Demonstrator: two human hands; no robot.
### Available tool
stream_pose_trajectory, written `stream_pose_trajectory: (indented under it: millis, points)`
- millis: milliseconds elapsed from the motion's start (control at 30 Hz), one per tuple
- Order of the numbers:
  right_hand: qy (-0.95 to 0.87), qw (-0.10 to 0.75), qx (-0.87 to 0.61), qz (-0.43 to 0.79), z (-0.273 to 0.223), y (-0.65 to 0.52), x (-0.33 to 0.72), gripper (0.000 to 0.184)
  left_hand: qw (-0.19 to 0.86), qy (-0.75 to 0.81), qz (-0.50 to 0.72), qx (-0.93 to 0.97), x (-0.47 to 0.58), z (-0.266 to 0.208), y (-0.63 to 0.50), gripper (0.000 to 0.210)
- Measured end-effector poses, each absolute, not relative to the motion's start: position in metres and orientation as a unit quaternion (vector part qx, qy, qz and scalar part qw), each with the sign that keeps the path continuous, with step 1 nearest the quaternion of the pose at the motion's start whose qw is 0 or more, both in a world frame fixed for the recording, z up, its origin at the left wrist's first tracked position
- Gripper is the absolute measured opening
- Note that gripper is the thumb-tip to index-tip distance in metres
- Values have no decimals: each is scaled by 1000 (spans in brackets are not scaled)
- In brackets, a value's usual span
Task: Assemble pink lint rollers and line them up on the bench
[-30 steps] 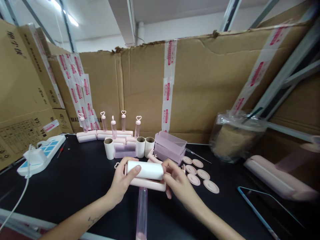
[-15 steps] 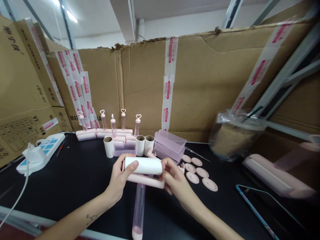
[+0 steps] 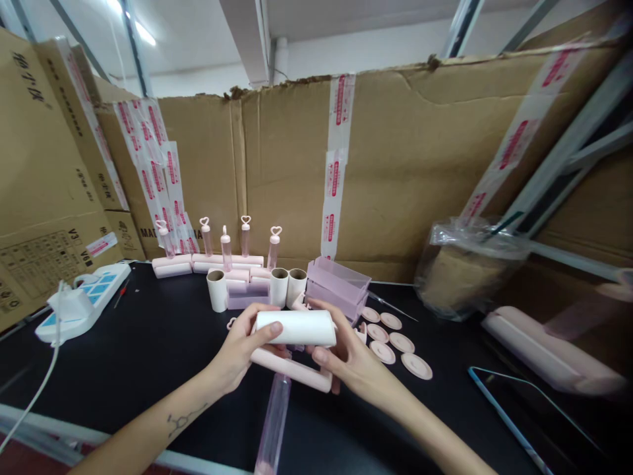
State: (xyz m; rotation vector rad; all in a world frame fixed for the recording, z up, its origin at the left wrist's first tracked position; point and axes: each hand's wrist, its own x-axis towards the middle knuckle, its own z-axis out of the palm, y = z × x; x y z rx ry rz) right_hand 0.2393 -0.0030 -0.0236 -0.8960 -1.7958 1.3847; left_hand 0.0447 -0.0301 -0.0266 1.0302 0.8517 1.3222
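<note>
My left hand [image 3: 250,346] is closed around the left end of a lint roller, its thumb lying across the white roll [image 3: 297,328]. At the other end, my right hand [image 3: 349,349] grips the same lint roller, with fingers behind the roll and the thumb near its lower edge. Below the roll runs the roller's pink cover [image 3: 294,371], with a gap between the two. A clear purplish handle [image 3: 273,422] hangs down from it toward the table's front edge, its lower end cut off by the picture. The fingertips behind the roll are hidden.
Cardboard tubes [image 3: 216,290] and purple plastic covers [image 3: 339,287] stand behind my hands. Pink round caps [image 3: 416,366] lie to the right, near a phone [image 3: 529,422]. Further lint rollers [image 3: 227,262] line the back. A power strip [image 3: 84,303] lies left, a bagged cup [image 3: 459,270] right.
The roll has shifted slightly right, and the gap to the pink cover has widened at the right. The handle's lower end has swung left. My right fingers have moved up behind the roll.
</note>
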Motion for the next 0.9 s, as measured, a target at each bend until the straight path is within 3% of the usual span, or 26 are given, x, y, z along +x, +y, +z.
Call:
stream_pose_trajectory:
  millis: [100,300,600,700,900]
  points:
    - [-685,343,-382,517,-27,-4,234,50,606,370,553,437,44,-28,-27,45]
    - [-656,418,-396,489,-36,4,231,30,604,387,546,432,41,-35,-23,45]
    - [-572,565,-429,413,-23,2,232,30,659,363,507,421,31,-23,-24,39]
    - [-566,560,-423,431,-27,3,230,30,656,357,512,423,30,-27,-19,29]
    - [-568,547,-388,477,-34,2,227,31,622,363,499,483,25,-30,-14,29]
